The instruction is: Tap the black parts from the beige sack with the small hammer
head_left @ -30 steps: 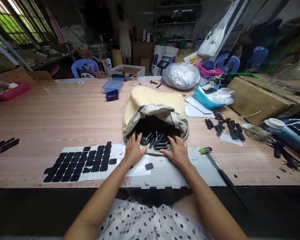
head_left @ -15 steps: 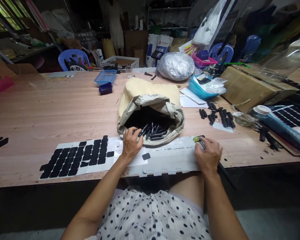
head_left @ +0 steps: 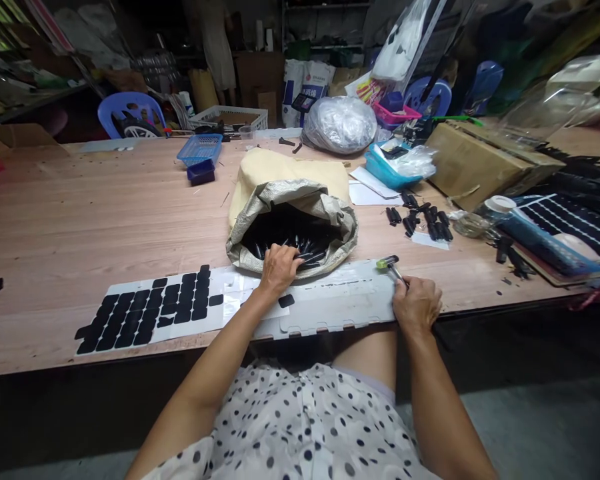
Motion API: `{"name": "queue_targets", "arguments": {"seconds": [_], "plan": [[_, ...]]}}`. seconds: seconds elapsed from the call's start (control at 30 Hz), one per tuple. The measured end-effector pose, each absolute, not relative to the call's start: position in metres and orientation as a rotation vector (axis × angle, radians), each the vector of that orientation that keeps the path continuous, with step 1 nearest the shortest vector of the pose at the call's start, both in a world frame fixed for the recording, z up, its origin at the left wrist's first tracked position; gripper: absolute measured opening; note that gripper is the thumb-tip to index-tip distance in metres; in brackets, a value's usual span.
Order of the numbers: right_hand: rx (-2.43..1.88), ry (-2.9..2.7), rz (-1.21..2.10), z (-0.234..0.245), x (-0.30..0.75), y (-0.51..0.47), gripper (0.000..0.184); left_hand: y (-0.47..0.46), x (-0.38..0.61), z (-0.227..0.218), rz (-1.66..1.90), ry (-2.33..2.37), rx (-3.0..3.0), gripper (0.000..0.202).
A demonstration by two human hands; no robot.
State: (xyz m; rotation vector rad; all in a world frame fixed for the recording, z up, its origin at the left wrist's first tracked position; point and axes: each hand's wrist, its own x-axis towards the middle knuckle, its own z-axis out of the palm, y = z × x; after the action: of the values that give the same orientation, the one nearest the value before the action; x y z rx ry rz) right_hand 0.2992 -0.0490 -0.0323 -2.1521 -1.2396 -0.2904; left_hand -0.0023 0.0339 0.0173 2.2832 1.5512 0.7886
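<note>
A cream woven sack [head_left: 290,170] lies on its side with its mouth towards me, holding many slim black plastic pieces [head_left: 313,259]. At the mouth's lower rim, my left hand [head_left: 279,270] reaches in among these pieces with bent, closed fingers; what they grip is hidden. My right hand [head_left: 417,303] is wrapped around the handle of a small hammer [head_left: 390,263] with a green and black head, held over the right end of a grey board [head_left: 340,300]. Left of the board is a white sheet [head_left: 185,327] bearing rows of black stickers, with one loose black sticker [head_left: 286,301] nearer my left wrist.
Short black parts [head_left: 433,223] lie right of the sack, before a cardboard box [head_left: 480,163]. Behind are a teal basin [head_left: 390,172], a bulging clear plastic bag [head_left: 340,127] and blue baskets [head_left: 200,152]. A person [head_left: 219,50] stands in the background.
My left hand has shifted right and deeper among the black pieces at the sack's mouth. The hammer's head now shows more plainly, my right hand being lower on its handle. The view has shifted slightly.
</note>
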Motion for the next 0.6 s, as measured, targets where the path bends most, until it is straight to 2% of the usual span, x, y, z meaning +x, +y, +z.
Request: {"name": "queue_targets", "arguments": {"seconds": [0.1, 0.23, 0.3, 0.47, 0.6], "plan": [[-2.068, -1.203, -0.145, -0.023, 0.289, -0.063, 0.025, 0.005, -0.014, 0.016, 0.771, 1.402, 2.266, 0.007], [-1.937, -1.177, 0.349, -0.005, 0.252, -0.09, 0.032, -0.021, -0.014, 0.002, 0.679, 1.315, 2.17, 0.007], [-1.887, -1.23, 0.49, 0.002, 0.232, -0.102, 0.036, -0.023, -0.009, -0.005, 0.692, 1.359, 2.098, 0.01], [-1.837, -1.425, 0.5, 0.002, 0.201, -0.115, 0.05, -0.02, -0.002, -0.008, 0.699, 1.41, 2.007, 0.015], [-1.71, -1.521, 0.429, -0.007, 0.192, -0.112, 0.047, -0.02, 0.001, -0.003, 0.684, 1.444, 1.953, 0.014]]}}
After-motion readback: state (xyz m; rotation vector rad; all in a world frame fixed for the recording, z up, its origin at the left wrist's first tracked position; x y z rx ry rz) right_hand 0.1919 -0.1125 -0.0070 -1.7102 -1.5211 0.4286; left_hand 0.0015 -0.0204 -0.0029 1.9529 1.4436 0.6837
